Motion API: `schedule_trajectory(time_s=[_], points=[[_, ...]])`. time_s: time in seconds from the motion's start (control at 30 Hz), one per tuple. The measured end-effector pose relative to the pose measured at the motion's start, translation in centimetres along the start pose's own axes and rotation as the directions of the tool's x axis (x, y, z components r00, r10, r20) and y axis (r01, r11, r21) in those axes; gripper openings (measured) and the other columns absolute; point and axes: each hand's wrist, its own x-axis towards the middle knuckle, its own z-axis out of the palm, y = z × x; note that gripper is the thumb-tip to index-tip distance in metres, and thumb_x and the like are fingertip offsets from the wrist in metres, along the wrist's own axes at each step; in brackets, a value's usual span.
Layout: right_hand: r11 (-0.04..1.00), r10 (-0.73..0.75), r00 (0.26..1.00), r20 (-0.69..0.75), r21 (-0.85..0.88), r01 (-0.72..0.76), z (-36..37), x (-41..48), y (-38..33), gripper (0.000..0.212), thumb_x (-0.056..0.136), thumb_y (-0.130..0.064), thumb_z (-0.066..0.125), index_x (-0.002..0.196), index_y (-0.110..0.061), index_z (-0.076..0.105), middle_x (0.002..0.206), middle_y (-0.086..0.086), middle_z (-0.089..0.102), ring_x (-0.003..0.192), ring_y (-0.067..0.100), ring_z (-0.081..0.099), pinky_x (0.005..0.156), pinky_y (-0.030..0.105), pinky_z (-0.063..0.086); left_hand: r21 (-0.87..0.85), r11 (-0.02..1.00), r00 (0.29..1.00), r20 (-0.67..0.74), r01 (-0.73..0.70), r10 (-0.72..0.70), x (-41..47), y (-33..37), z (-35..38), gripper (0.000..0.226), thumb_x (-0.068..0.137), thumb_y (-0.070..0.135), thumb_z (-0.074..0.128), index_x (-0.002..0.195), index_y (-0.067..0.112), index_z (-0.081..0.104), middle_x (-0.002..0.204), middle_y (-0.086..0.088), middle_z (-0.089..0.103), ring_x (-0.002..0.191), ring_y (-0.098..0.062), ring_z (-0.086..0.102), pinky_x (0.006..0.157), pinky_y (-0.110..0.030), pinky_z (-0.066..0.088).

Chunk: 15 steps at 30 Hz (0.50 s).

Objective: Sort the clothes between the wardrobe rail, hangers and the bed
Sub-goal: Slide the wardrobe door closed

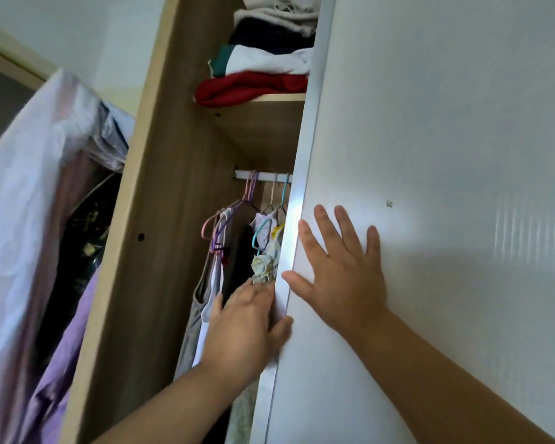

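- My right hand (340,277) lies flat on the white wardrobe door (446,139), fingers spread and holding nothing. I take the palm to be there to push the panel right.
- My left hand (245,328) reaches into the gap at the door's near edge. Its fingers are stretched out, not curled round anything I can see, and the thumb rests on the metal edge strip. It looks placed to help the door along, or to hold the clothes clear of it.
- The wardrobe rail (263,177) runs across the far side of the opening, under the shelf (263,99). Only a short stretch shows, because the door covers the rest.
- Pastel hangers (220,224) hook over it, carrying a beige top (194,312), a white one and a pale patterned garment (265,267) just beside my left fingertips.
- A folded pile (253,86) sits on the shelf, red at the bottom.
- To the left, outside the wardrobe, a white cover (23,193) drapes over darker and lilac clothes.
- The bed is out of view, and I judge the sorting has barely begun.
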Motion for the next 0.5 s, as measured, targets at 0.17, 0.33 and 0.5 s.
schedule_trajectory(time_s=[0.17, 0.33, 0.5], points=[[0.996, -0.087, 0.995, 0.05, 0.012, 0.087, 0.9, 1.1, -4.0, 0.079, 0.082, -0.073, 0.02, 0.139, -0.025, 0.045, 0.15, 0.008, 0.037, 0.139, 0.032, 0.032, 0.105, 0.057, 0.029, 0.137, 0.988, 0.996, -0.069, 0.071, -0.062, 0.5, -3.8, -1.3, 0.057, 0.091, 0.055, 0.044, 0.143, 0.035, 0.033, 0.155, 0.013, 0.023, 0.146, -0.015, 0.009, 0.117, -0.048, 0.003], [0.99, -0.142, 0.986, 0.091, 0.035, 0.14, 1.4, 3.2, -8.3, 0.081, 0.081, -0.073, 0.025, 0.146, -0.026, 0.031, 0.156, 0.008, 0.022, 0.144, 0.032, 0.017, 0.11, 0.056, 0.019, 0.192, 0.966, 0.973, -0.184, 0.174, -0.139, 1.2, -7.8, -3.0, 0.075, 0.085, 0.06, 0.051, 0.148, 0.037, 0.016, 0.16, 0.006, 0.003, 0.147, -0.02, -0.009, 0.115, -0.047, -0.001], [0.976, -0.206, 0.977, 0.062, 0.086, 0.201, 2.0, 5.2, -12.0, 0.083, 0.084, -0.072, 0.019, 0.151, -0.025, 0.005, 0.159, 0.008, -0.005, 0.146, 0.032, -0.008, 0.113, 0.056, 0.004, 0.234, 0.929, 0.938, -0.267, 0.286, -0.221, 2.1, -12.4, -4.6, 0.101, 0.078, 0.07, 0.052, 0.15, 0.028, -0.005, 0.159, -0.002, -0.014, 0.146, -0.022, -0.015, 0.118, -0.041, 0.002]])
